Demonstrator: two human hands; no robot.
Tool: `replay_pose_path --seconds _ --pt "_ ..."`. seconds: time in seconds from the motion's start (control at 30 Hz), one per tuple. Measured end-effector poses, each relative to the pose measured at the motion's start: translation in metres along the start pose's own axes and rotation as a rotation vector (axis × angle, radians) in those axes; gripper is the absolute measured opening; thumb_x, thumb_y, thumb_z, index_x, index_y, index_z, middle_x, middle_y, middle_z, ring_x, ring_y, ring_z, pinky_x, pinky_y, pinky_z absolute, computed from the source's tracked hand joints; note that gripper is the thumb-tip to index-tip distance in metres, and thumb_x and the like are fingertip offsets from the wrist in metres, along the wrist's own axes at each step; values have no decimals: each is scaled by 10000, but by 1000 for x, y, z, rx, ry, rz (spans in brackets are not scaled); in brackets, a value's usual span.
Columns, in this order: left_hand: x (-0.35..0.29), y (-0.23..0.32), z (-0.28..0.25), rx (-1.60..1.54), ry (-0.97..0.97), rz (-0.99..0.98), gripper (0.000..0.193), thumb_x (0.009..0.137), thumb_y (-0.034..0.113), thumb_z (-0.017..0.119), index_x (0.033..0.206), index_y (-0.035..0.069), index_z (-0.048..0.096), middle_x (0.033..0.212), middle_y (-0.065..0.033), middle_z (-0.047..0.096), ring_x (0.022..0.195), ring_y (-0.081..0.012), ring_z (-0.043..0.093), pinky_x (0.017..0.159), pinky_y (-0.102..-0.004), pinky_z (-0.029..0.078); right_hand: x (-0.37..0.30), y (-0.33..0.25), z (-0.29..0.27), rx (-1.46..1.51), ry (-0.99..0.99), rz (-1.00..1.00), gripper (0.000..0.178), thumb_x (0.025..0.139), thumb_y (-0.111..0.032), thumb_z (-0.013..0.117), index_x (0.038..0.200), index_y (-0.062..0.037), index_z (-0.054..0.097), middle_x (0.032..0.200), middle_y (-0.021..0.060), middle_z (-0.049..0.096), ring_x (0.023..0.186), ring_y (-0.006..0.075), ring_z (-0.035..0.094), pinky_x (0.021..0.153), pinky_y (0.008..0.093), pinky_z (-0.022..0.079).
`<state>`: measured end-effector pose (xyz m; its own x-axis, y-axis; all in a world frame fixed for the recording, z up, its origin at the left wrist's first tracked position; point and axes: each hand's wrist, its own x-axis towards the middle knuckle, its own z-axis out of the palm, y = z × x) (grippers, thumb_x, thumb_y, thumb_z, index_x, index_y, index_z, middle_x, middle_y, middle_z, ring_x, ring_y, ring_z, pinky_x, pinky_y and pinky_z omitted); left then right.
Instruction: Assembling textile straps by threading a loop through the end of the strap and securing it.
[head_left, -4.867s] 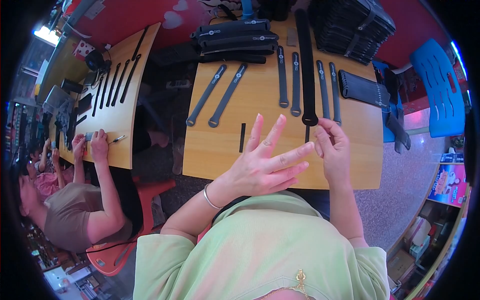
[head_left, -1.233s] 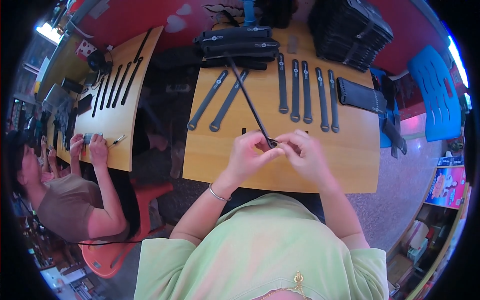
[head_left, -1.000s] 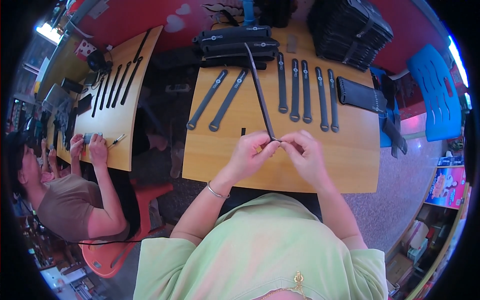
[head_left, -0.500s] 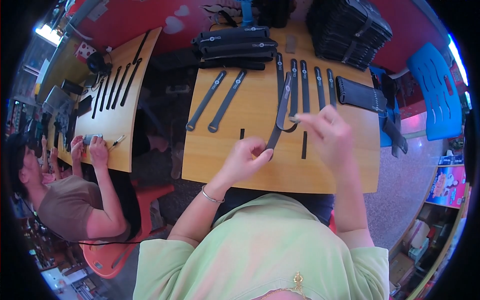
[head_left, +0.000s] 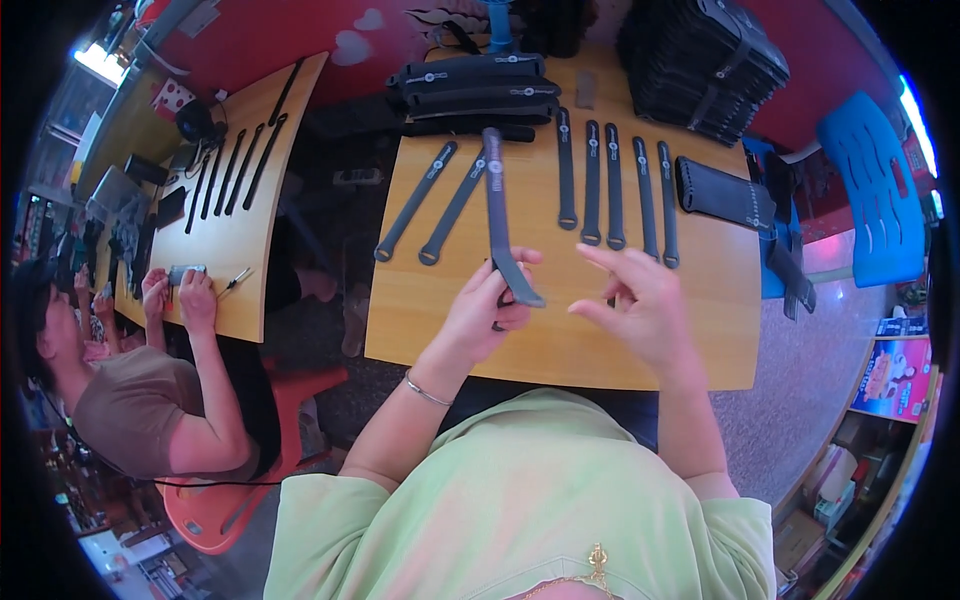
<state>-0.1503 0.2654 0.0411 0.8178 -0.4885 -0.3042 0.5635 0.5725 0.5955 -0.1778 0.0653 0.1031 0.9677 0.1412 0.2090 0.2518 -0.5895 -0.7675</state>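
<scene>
L hand (head_left: 480, 315) gripped dark strap (head_left: 497, 215) near its lower end, over bench (head_left: 700, 330) centre. R hand (head_left: 640, 300) released, fingers spread. Five straps laid far right, two left; bundles at far edge left to do.

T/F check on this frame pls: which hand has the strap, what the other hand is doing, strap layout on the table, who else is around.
1. The left hand grips a long dark grey strap by its near end. True.
2. The right hand also holds that strap. False: it is open, its fingers spread, apart from the strap.
3. Five dark straps lie side by side beyond the right hand. True.
4. The light wooden table holds only one strap. False: two more lie slanted at left, besides the five.
5. No one else is in view. False: a person in a brown shirt works at the next table.
</scene>
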Motion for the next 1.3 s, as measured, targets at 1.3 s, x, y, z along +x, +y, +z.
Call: replay_pose_path --seconds 1.3 --pt "-72 31 -76 286 -413 -291 412 970 438 357 954 47 484 634 43 333 496 -45 259 429 -200 198 77 57 -27 396 687 170 207 881 -197 645 758 -35 607 547 -90 389 480 2 297 435 203 183"
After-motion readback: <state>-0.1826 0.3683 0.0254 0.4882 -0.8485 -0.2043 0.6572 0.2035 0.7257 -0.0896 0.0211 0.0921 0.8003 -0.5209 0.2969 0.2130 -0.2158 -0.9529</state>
